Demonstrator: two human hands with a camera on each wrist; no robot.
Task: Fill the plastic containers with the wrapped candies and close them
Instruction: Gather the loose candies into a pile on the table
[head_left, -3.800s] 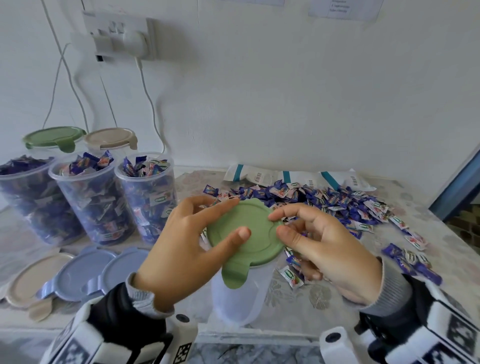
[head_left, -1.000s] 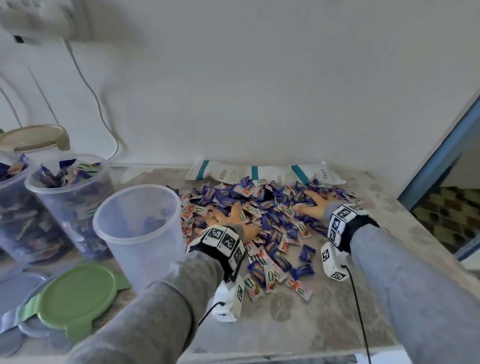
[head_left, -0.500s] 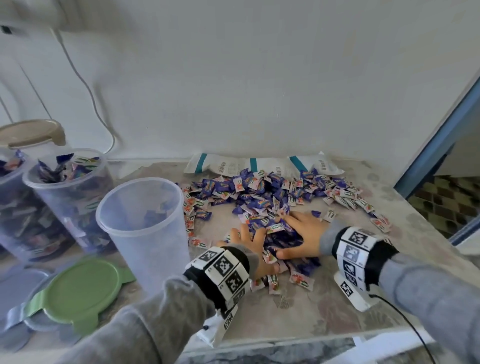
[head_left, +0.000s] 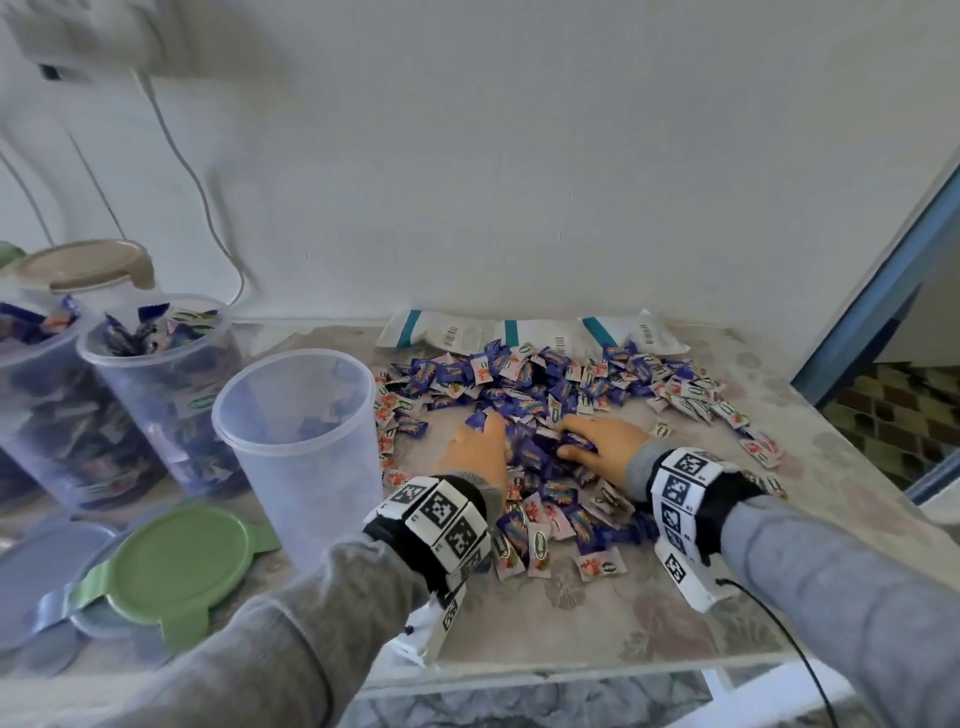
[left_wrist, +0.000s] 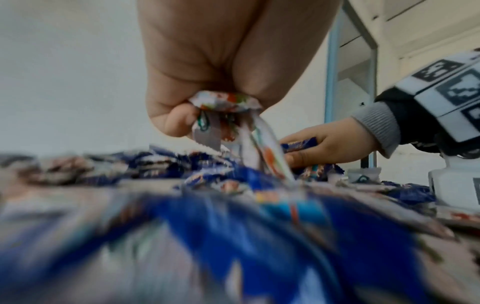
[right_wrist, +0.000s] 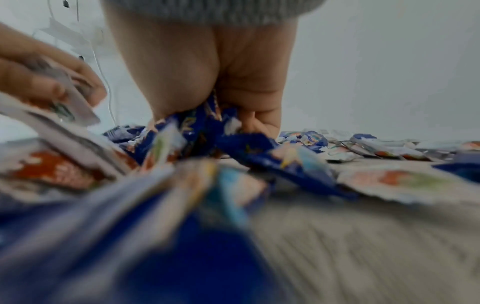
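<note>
**Both hands now gathering candies mid-pile**

Since half a second ago both hands have pulled a bit nearer and closed in on each other, bunching candies between them; 3.8 s back they held the green lid over the container, which now sits open with the lid laid down on the left.

Left hand (head_left: 475, 451) sits in the pile of blue and white wrapped candies (head_left: 550, 395) on the pale patterned worktop (head_left: 597, 618). Left wrist view: grip clamped on white-wrapped candies (left_wrist: 226, 102), fingers curled round them, wrappers hanging down to the pile. Right hand (head_left: 605, 441) just right of it, nearly touching across the candies. Right wrist view: fingers curled round a bunch of blue-wrapped candies (right_wrist: 205, 121), grip clamped on them.

Empty clear plastic container (head_left: 296, 410) stands upright, open, just left of the pile and left wrist; a few candies at its bottom, blurry. Round green plastic lid (head_left: 182, 551) lies flat near-left of it, on top of grey-blue plastic lids (head_left: 36, 566). Further left, candy-filled clear container (head_left: 156, 364), open; another filled one (head_left: 31, 374) at the left edge. Beige-lidded container (head_left: 83, 265) behind them.

White candy bags with teal stripes (head_left: 519, 332) lie flat at the far side of the pile, against the wall. White cable (head_left: 208, 208) hangs down the wall far left.
</note>
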